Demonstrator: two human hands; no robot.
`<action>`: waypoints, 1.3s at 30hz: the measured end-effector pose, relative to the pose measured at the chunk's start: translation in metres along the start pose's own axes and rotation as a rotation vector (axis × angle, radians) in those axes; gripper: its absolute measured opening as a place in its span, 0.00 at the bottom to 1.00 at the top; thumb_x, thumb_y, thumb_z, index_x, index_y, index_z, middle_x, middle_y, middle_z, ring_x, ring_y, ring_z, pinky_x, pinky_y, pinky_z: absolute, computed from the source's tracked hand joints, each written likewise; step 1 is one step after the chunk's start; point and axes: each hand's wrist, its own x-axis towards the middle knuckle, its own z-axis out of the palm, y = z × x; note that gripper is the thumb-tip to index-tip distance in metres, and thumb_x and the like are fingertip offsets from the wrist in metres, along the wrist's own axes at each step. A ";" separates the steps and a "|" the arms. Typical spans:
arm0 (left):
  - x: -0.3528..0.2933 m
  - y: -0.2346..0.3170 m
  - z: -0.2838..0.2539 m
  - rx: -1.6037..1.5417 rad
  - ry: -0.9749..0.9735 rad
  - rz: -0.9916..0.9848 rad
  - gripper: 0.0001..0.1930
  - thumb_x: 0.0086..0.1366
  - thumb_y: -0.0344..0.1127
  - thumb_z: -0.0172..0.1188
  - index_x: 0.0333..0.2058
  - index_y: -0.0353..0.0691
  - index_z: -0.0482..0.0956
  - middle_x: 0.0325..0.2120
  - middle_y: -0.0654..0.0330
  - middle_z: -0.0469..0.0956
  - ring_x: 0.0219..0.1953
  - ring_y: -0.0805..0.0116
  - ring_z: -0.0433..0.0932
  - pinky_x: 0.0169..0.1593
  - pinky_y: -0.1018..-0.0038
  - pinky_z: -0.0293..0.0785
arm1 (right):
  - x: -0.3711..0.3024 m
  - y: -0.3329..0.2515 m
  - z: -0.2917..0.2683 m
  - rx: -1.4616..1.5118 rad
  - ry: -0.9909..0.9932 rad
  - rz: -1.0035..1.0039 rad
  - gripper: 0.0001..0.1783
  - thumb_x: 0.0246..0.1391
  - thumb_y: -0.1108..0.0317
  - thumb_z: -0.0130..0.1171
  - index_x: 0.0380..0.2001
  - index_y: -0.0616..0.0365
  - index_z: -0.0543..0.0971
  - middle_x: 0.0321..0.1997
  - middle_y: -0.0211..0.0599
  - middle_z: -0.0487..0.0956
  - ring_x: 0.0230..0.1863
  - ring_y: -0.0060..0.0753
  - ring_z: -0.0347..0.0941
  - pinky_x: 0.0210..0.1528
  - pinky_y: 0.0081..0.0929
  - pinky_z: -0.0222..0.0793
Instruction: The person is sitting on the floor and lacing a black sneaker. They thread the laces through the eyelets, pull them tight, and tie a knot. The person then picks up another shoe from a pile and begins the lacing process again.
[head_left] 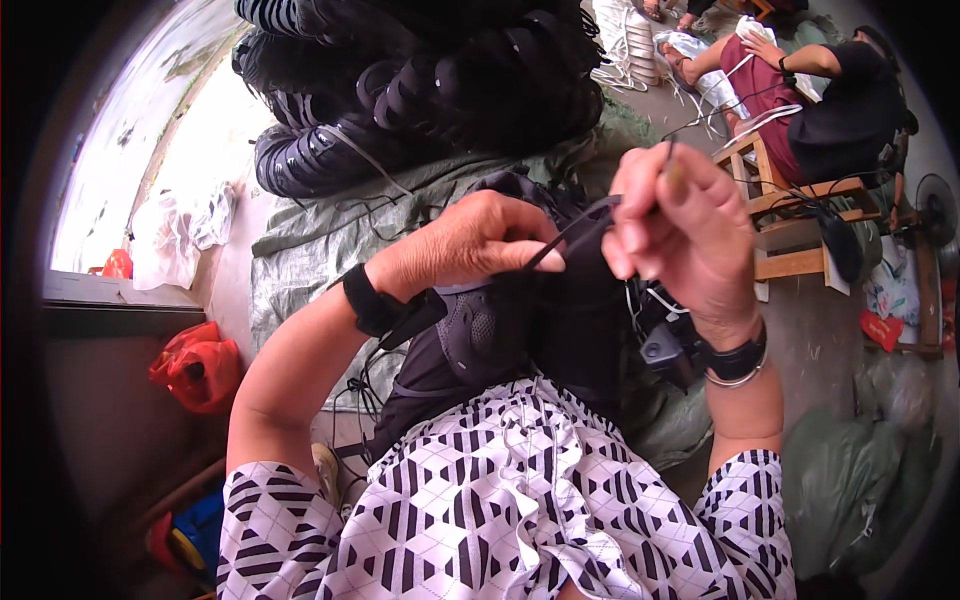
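Observation:
A thin black cord (588, 212) runs between my two raised hands, above my lap. My left hand (478, 240) pinches it between thumb and fingers. Higher and to the right, my right hand (685, 215) has its fingers curled and closed around the cord's other part, and a dark end rises past the thumb. Below my left hand, on my lap, lies a black piece with a grey mesh patch (478, 328); its full shape is hidden. Black straps circle both wrists, and a small black box (668, 352) sits at the right one.
A tall heap of stacked black items (430, 90) stands ahead on a grey-green sheet (300, 240). A red plastic bag (197, 368) lies at left. At upper right another person (845, 110) sits near wooden stools (790, 265), white cords, and a fan (935, 205).

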 end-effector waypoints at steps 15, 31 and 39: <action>-0.204 -0.139 -0.178 -1.153 1.215 -0.315 0.16 0.74 0.43 0.43 0.40 0.37 0.73 0.30 0.61 0.76 0.24 0.76 0.68 0.31 0.80 0.68 | -0.223 0.041 -0.335 0.703 1.086 -0.087 0.12 0.66 0.63 0.46 0.34 0.57 0.76 0.35 0.36 0.79 0.34 0.32 0.74 0.40 0.31 0.70; -0.096 0.000 0.018 0.957 0.090 -0.372 0.09 0.53 0.33 0.64 0.35 0.42 0.79 0.29 0.58 0.78 0.36 0.56 0.79 0.37 0.63 0.75 | -0.039 0.090 -0.054 -0.466 0.180 0.376 0.12 0.64 0.65 0.48 0.33 0.61 0.75 0.31 0.33 0.79 0.12 0.14 0.66 0.15 0.13 0.62; -0.077 -0.011 0.017 0.793 0.575 -0.196 0.09 0.49 0.27 0.64 0.29 0.42 0.74 0.25 0.60 0.76 0.28 0.57 0.78 0.29 0.67 0.73 | -0.020 0.112 -0.058 -0.552 0.138 0.369 0.11 0.62 0.61 0.55 0.33 0.57 0.76 0.26 0.20 0.72 0.22 0.10 0.65 0.18 0.09 0.56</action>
